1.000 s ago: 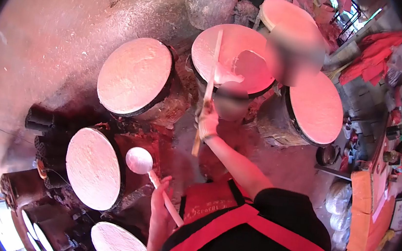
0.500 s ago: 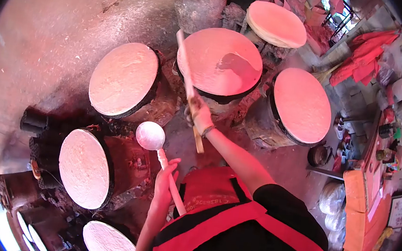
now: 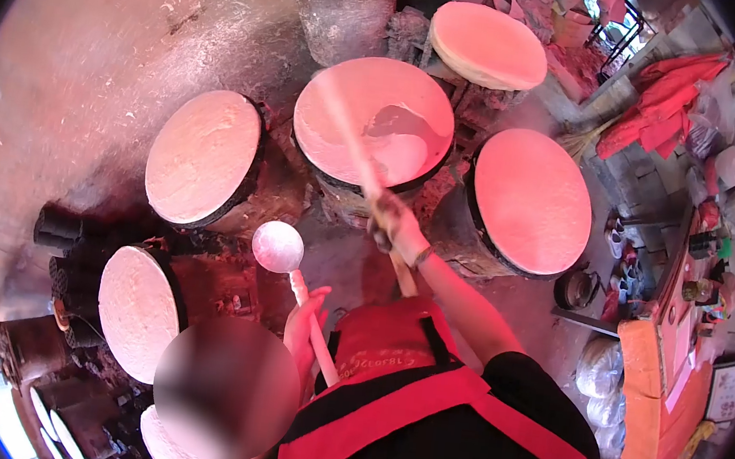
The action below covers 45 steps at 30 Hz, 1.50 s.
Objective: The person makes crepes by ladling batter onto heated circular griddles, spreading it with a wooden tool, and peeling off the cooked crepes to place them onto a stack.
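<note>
My right hand (image 3: 397, 225) grips a long wooden stick (image 3: 349, 133), blurred by motion. Its far part reaches over the middle round griddle pan (image 3: 347, 182), while the near end points back toward my red apron (image 3: 392, 340). Pale batter (image 3: 336, 101) coats that pan, with a darker, uneven patch (image 3: 410, 125) on its right side. Closed around the pale handle of a ladle (image 3: 278, 247), my left hand (image 3: 299, 334) stays close to my body. The ladle's round bowl is up in front of the hand, above the floor.
Batter-covered round pans stand on both sides: left (image 3: 202, 158), lower left (image 3: 137, 315) and right (image 3: 532, 202). Behind sits a thick pale round stack (image 3: 489, 47). An orange table (image 3: 640, 366) is at right; dark cylinders (image 3: 59, 227) line the left. A blurred disc hides part of the lower left.
My right hand has moved right and down with the stick, which now lies more slantwise over the middle pan. The view has shifted slightly. My left hand keeps hold of the ladle.
</note>
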{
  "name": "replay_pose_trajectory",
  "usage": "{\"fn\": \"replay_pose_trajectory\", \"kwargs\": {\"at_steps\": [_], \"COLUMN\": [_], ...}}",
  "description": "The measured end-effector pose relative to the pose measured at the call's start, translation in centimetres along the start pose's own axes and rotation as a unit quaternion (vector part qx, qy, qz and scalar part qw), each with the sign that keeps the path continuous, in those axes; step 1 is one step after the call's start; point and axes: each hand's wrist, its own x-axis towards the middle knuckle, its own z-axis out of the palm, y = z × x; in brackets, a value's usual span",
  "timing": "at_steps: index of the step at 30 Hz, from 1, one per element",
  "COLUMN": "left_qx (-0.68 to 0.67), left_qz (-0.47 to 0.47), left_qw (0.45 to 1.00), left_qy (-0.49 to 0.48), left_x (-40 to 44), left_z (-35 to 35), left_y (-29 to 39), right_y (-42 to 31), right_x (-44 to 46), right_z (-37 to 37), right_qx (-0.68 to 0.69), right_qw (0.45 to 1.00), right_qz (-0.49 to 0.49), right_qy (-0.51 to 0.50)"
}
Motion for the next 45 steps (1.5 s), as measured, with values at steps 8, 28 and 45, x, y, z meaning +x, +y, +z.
{"fn": "replay_pose_trajectory", "kwargs": {"at_steps": [8,28,45], "left_qx": [-0.035,-0.050,0.027], "left_qz": [0.010,0.033,-0.036], "left_qw": [0.999,0.997,0.994], "left_qy": [0.003,-0.055,-0.104], "left_x": [0.9,1.0,3.0], "left_z": [4.9,7.4,3.6], "left_y": [-1.3,3.4,5.0], "right_y": [-5.0,1.1,-1.3], "right_x": [-0.5,6.0,5.9], "right_z": [-12.2,-6.1,-5.4], "right_qx": [-0.019,-0.224,-0.024], "right_qw": [0.995,0.895,0.972], "right_qz": [0.073,-0.316,-0.108], "right_qy": [0.065,0.222,0.208]}}
